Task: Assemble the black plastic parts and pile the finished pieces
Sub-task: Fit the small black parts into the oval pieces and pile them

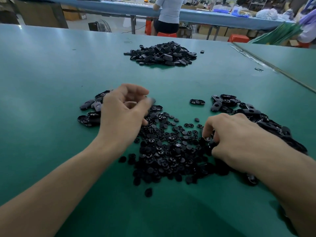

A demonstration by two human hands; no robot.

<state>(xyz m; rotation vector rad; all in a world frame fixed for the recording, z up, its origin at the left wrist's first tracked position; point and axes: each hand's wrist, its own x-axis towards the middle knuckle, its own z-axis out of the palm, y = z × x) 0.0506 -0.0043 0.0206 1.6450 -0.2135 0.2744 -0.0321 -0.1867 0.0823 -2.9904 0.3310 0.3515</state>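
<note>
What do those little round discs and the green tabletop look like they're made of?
Round discs: likely moulded hard plastic, black, semi-gloss; small highlights glint on their faces. Tabletop: probably a smooth green rubber or vinyl mat, satin; soft, broad light reflections.

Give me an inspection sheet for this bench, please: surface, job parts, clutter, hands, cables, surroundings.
Surface: green table, a seam at its right.
Job's things: finished pile far centre; round-part heap between the hands; oval shells left and right.
Clutter: one stray piece beside the finished pile.
Hands: left hand curled over the left shells, fingertips blurred; right hand pinches a black part.
Cables: nothing seen.
Surroundings: seated person at a blue bench; fan.
</note>
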